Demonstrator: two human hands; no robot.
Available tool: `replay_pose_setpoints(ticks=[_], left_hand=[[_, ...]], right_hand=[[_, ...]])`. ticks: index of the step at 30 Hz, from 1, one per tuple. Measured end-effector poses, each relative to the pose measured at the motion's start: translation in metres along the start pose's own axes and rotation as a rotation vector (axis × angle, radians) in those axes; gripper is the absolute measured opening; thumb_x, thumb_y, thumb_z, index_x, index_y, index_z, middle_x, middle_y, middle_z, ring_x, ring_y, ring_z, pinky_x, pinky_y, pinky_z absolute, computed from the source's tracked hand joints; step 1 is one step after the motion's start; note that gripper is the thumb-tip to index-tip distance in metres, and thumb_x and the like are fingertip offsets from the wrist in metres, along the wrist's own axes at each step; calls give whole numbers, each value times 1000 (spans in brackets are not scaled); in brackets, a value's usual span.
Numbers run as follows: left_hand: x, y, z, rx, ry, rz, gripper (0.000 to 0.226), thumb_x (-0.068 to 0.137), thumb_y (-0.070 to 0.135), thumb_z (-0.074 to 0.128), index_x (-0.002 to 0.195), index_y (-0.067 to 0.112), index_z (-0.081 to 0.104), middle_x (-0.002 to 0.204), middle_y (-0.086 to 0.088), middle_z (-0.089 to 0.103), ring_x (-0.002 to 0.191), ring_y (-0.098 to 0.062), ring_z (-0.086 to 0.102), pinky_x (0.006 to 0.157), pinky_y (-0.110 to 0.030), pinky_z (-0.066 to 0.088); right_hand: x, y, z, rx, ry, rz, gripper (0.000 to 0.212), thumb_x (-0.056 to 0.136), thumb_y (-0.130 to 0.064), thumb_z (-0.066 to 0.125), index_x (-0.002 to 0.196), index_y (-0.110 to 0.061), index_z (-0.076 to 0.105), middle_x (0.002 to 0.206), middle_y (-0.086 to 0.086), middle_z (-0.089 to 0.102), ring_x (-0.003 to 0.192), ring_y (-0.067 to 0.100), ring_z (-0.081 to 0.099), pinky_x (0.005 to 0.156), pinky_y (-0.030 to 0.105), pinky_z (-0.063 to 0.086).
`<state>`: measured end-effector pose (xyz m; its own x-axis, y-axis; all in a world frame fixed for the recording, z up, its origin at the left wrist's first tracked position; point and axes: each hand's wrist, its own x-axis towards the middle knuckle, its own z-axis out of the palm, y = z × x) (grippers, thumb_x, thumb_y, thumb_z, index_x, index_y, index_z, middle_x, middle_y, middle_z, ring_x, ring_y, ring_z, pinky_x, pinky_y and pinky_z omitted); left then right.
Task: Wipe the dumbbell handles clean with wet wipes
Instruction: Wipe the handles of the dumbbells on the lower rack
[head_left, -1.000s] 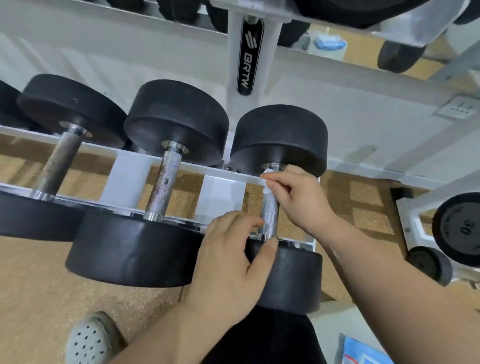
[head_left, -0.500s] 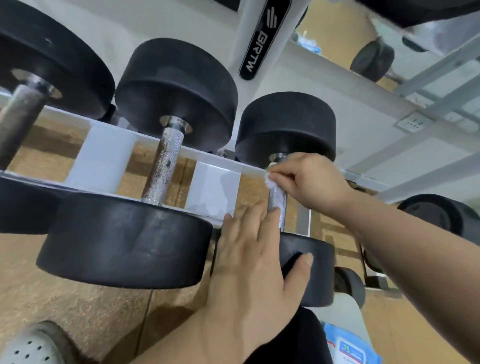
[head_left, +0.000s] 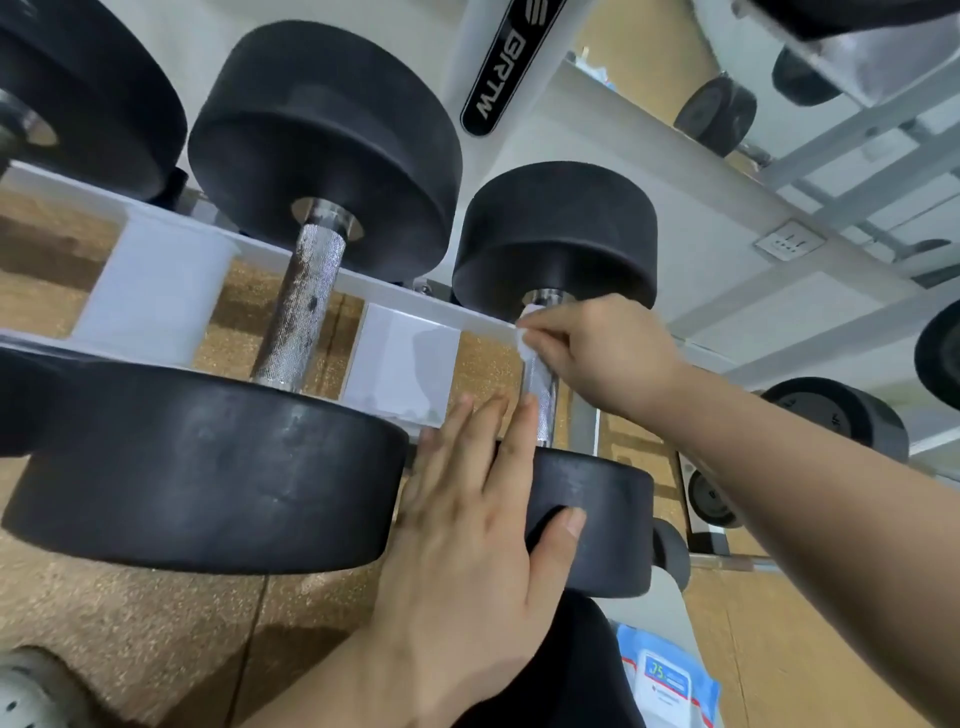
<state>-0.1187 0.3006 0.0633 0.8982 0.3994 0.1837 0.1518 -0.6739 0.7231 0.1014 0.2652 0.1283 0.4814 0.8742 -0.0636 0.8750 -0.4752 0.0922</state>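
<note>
A black dumbbell (head_left: 587, 509) lies on the white rack, its knurled metal handle (head_left: 543, 400) running away from me. My right hand (head_left: 597, 348) pinches a white wet wipe (head_left: 525, 338) against the top of that handle, just under the far weight head (head_left: 556, 234). My left hand (head_left: 483, 525) lies flat with fingers spread on the near weight head, thumb hooked over its front face. Left of it sits a larger dumbbell with a rust-spotted handle (head_left: 304, 306).
The white rack rail (head_left: 405, 304) and its plastic saddles (head_left: 150, 291) carry the dumbbells. A blue wet-wipe pack (head_left: 670, 680) lies on the cork floor at the bottom right. More dumbbells sit on a rack to the right (head_left: 836, 415). My shoe (head_left: 26, 691) shows at bottom left.
The view moved closer and tilted. My left hand opened from gripping near the handle base to resting flat on the near weight head. The right hand stayed at the handle top with the wipe.
</note>
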Motion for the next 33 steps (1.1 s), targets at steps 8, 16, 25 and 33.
replay_pose_setpoints(ticks=[8, 16, 25, 33], left_hand=[[2, 3, 1, -3, 18, -12, 71, 101, 57, 26, 159, 16, 27, 159, -6, 39, 152, -28, 28, 120, -51, 27], [1, 7, -3, -18, 0, -54, 72, 97, 55, 33, 157, 16, 33, 157, -7, 42, 151, -29, 30, 119, -53, 32], [2, 7, -4, -13, -29, -47, 71, 96, 54, 34, 157, 17, 33, 156, -6, 42, 151, -28, 29, 118, -54, 33], [2, 7, -5, -27, -24, -31, 70, 97, 53, 34, 156, 16, 35, 156, -7, 43, 150, -30, 31, 117, -55, 33]], right_hand=[[3, -9, -8, -86, -134, -65, 26, 97, -45, 51, 102, -33, 74, 92, -6, 74, 87, 19, 67, 69, 37, 55], [-12, -22, -20, -19, -360, -149, 20, 96, -44, 59, 111, -45, 72, 96, -11, 76, 91, 17, 68, 75, 32, 53], [-16, -7, -4, 107, -291, -122, 22, 97, -38, 55, 112, -37, 72, 103, -10, 75, 94, 16, 70, 81, 36, 55], [11, 9, -5, -63, -55, -28, 28, 100, -45, 50, 118, -39, 70, 104, -5, 75, 99, 23, 68, 80, 37, 54]])
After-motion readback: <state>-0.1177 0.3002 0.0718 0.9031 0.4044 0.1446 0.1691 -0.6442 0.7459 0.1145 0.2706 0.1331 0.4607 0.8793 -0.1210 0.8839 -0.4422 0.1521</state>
